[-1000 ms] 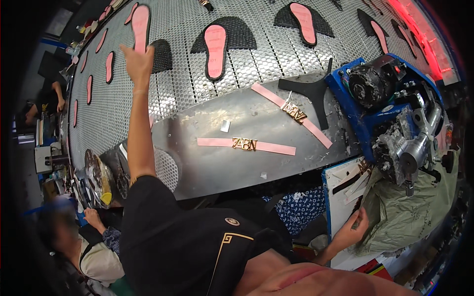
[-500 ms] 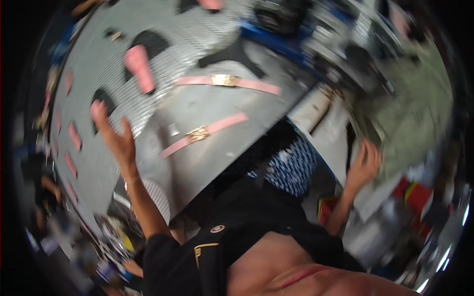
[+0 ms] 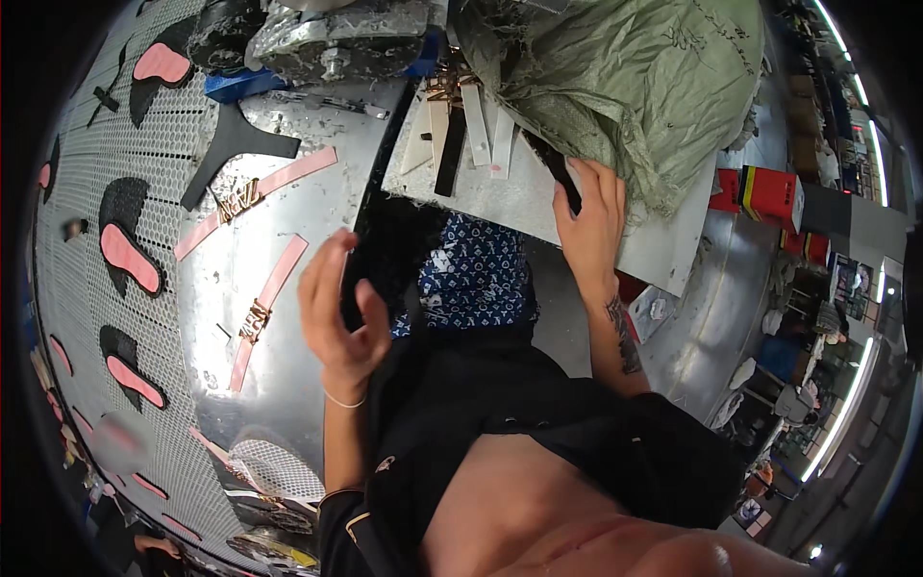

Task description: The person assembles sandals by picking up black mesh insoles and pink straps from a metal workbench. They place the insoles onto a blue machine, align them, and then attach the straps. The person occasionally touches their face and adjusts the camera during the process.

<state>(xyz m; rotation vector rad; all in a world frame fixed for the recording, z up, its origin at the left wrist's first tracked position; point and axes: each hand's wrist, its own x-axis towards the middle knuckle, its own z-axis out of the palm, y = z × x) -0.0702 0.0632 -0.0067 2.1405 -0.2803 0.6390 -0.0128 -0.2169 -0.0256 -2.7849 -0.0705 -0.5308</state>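
My left hand [image 3: 341, 313] hovers over the near edge of the metal worktop [image 3: 288, 356], fingers and thumb apart, holding nothing. Beside it lie two pink straps with gold letter-shaped buckles: a nearer strap [image 3: 282, 269] and a farther strap [image 3: 308, 168]. My right hand [image 3: 596, 216] is over the light side table at the edge of a green woven sack [image 3: 635, 87]. A dark strip [image 3: 548, 159] runs between its parted thumb and fingers; whether they touch it is unclear. White straps [image 3: 473, 125] and a black strap [image 3: 451, 159] with gold buckles lie by the sack's mouth.
Black and pink sole-shaped pieces [image 3: 130, 260] lie on the perforated surface at left. A black Y-shaped piece [image 3: 236, 144] rests beyond the pink straps. Machinery [image 3: 336, 48] stands at the back. Blue patterned fabric [image 3: 476, 269] shows below the tables; red boxes [image 3: 769, 197] are at right.
The view has swung to the right. My left hand has come back from the sole pieces toward the worktop's near edge. My right hand has moved to the sack's edge and the dark strip.
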